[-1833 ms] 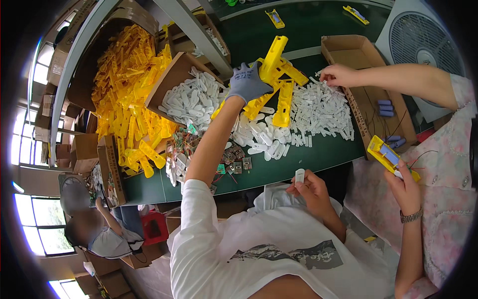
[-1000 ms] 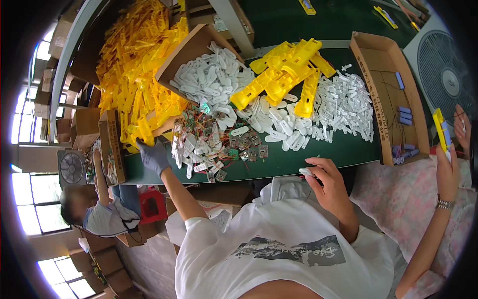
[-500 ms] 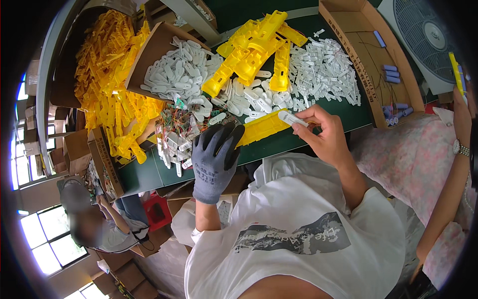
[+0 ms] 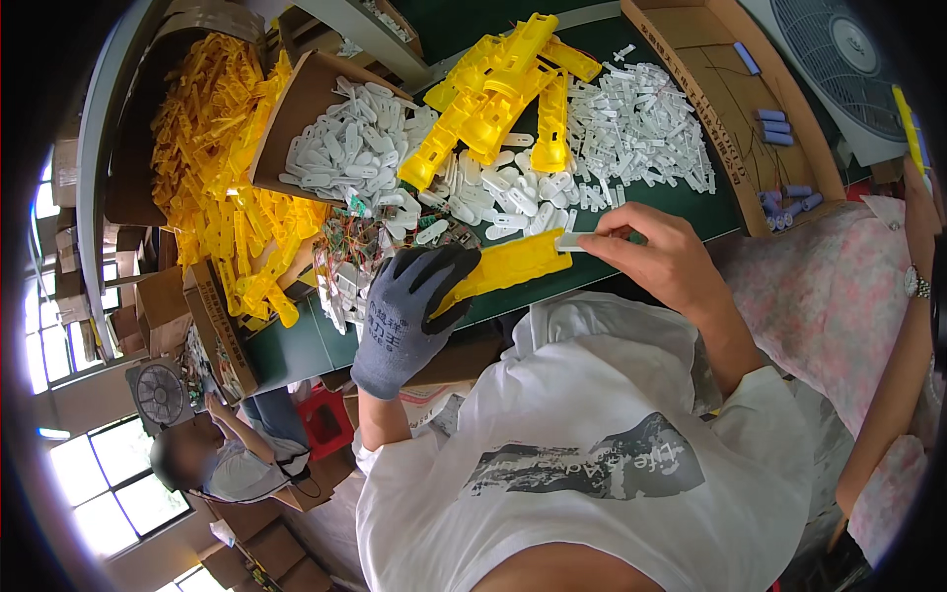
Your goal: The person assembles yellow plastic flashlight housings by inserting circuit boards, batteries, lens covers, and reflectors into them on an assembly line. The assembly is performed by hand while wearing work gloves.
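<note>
My left hand (image 4: 409, 314), in a grey glove with dark fingertips, is closed on one end of a long yellow plastic housing (image 4: 511, 264). The housing points to the right over the table's near edge. Between thumb and fingers of my bare right hand (image 4: 663, 255) is a small white plastic cover (image 4: 569, 241), seen nearly edge-on. It lies at the housing's right end; whether it touches cannot be made out. Beyond my hands are loose white covers (image 4: 513, 192), a stack of yellow housings (image 4: 498, 94) and a heap of small white parts (image 4: 641, 128).
Yellow parts (image 4: 212, 138) fill a bin at the left, beside a cardboard box (image 4: 281, 133) of white covers. Wired circuit boards (image 4: 350, 252) lie near my glove. A shallow carton (image 4: 710, 79) with purple cylindrical cells stands right. A co-worker's arm (image 4: 893, 365) is at far right.
My right hand has turned the white cover from face-up to nearly edge-on at the housing's end. My left hand has shifted slightly left and down, and the whole view has moved a little.
</note>
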A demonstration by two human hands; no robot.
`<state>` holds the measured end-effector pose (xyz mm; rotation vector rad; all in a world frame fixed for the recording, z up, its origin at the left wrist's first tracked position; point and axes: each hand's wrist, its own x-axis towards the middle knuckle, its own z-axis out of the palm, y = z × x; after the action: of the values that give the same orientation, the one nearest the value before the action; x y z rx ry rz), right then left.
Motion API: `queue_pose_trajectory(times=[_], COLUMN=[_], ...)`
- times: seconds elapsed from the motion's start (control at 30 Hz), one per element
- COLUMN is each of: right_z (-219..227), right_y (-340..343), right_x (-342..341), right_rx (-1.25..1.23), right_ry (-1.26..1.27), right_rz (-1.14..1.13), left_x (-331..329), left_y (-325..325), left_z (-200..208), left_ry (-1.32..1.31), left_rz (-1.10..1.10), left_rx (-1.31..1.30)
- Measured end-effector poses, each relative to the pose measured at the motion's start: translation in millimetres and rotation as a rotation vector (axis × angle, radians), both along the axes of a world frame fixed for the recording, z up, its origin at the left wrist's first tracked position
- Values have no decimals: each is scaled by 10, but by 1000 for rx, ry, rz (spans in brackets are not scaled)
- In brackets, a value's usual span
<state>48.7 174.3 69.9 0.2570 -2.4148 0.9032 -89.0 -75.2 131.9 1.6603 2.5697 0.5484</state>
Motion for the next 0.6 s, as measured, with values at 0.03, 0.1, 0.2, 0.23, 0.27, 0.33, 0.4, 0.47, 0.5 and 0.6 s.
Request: queue_pose_trajectory(times=[0.03, 0.1, 0.2, 0.23, 0.27, 0.33, 0.4, 0.47, 0.5, 0.6], right_z=[12, 19, 36, 45, 39, -38, -188, -177, -170, -303], right_y=[18, 27, -23, -51, -76, -86, -35, -65, -70, -120], right_x=[-8, -1, 0, -22, -44, -73, -122, -94, -89, -141], right_rx=[-2, 92, 109, 109, 70, 31, -145, -344, -550, -481], right_ry=[1, -32, -67, -71, -82, -95, -125, -200, -275, -221], right_rz=[-2, 92, 132, 132, 145, 159, 256, 224, 194, 153], left_x=[-22, -38, -101, -129, -136, -131, -163, -199, -203, -213], left_y=[-14, -18, 9, 9, 15, 25, 31, 5, -9, -21], left_z=[5, 4, 38, 41, 42, 51, 43, 26, 26, 2], left_ry=[-6, -17, -37, -20, -2, -7, -6, -30, -63, -76], left_rz=[-33, -69, -112, -125, -138, -156, -181, -222, -247, -284], left_rx=[-22, -48, -73, -63, -55, -60, -54, -16, -14, 41])
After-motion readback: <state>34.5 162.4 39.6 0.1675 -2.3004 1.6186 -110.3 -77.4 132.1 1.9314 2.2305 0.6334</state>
